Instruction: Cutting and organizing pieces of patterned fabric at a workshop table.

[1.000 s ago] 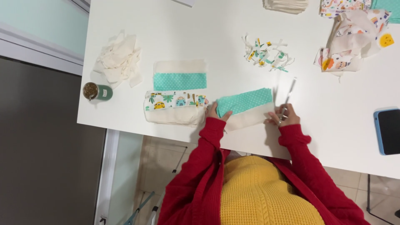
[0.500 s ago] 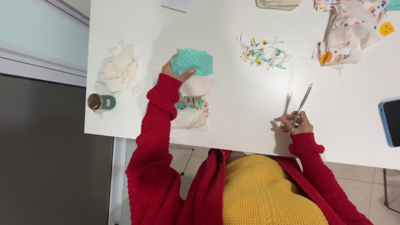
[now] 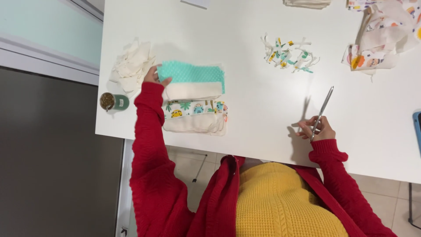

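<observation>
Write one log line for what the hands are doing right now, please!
left hand: on teal dotted fabric piece atop fabric stack | right hand: holds scissors, blades up | table: fabric scraps

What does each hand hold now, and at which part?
The right hand holds a slim metal tool by its lower end. The left hand grips the left edge of the teal dotted fabric piece.

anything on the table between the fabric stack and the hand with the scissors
Nothing: in the head view, bare white table separates the fabric stack from the right hand holding the scissors.
</observation>
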